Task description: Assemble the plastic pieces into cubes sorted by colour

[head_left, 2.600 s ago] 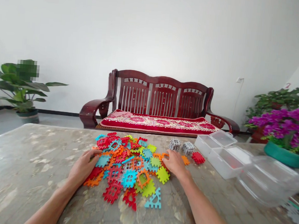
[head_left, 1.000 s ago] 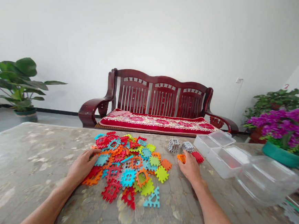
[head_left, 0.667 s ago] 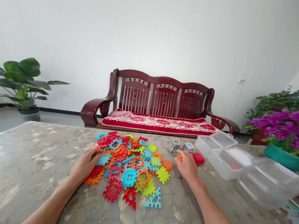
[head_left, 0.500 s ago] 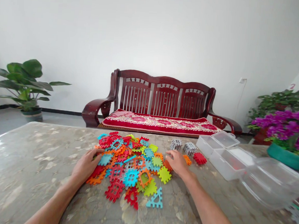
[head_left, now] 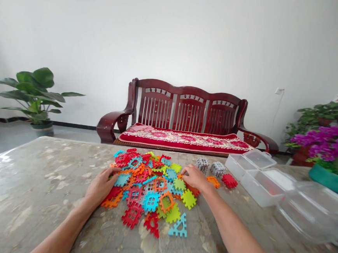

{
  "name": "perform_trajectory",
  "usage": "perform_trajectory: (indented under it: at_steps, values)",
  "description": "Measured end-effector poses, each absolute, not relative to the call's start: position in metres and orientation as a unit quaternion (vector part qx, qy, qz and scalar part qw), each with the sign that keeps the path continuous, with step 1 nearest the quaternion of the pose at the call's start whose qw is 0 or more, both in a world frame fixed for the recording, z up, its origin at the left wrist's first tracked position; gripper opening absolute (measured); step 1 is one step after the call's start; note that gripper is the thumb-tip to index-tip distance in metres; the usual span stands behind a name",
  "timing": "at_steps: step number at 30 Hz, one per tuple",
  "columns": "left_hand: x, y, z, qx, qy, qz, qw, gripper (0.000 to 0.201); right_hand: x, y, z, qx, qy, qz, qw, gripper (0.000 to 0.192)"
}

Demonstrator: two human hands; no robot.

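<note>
A white wall backs the room, with a dark red wooden bench [head_left: 187, 118] carrying a red flowered cushion [head_left: 185, 138] standing past the far edge of the surface [head_left: 35, 194]. One broad-leaved potted plant [head_left: 37, 94] stands on the floor at the far left, and a purple-flowered plant in a green bowl [head_left: 330, 155] sits at the right edge, with another leafy plant behind it. The surface is a marbled top under a glossy cover, filling the lower half of the view.

Towards its right edge lie two clear plastic boxes: a large rounded tub [head_left: 311, 210] nearest the edge, and a divided box [head_left: 259, 174] with an open lid beside it. At the middle, near the far edge, a heap of flat toothed plastic tiles [head_left: 149, 187] spreads out in red, orange, blue and green, too many to count. Beyond its right end lie two grey tile cubes [head_left: 211, 166], one orange tile [head_left: 213, 181] and one red tile [head_left: 229, 180].

The left hand [head_left: 101, 183] rests flat, fingers loosely spread, on the left edge of the heap, gripping nothing visible. The right hand [head_left: 193, 177] lies palm down on the heap's right end, fingers curled onto tiles; whether it grips one cannot be told.
</note>
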State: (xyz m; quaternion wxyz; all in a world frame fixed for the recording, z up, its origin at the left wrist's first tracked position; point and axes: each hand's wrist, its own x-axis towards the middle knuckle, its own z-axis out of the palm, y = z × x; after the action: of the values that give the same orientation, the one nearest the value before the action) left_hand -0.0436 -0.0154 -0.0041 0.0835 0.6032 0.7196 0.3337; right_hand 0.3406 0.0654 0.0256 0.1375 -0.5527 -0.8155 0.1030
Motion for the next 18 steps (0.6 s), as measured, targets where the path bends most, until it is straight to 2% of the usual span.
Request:
perform_trajectory:
  at_steps: [8, 11, 18]
  values:
    - [-0.044, -0.016, -0.003, 0.604, 0.720, 0.331, 0.084, 0.041, 0.357, 0.069, 0.021, -0.489, -0.854, 0.145, 0.103, 0.055]
    - [-0.045, -0.015, -0.004, 0.605, 0.719, 0.332, 0.082, 0.041, 0.358, 0.068, 0.024, -0.465, -0.868, 0.155, 0.082, 0.059]
    - [-0.043, -0.016, -0.001, 0.603, 0.722, 0.330, 0.081, 0.041, 0.350, 0.057, 0.040, -0.461, -0.881, 0.096, 0.045, 0.055]
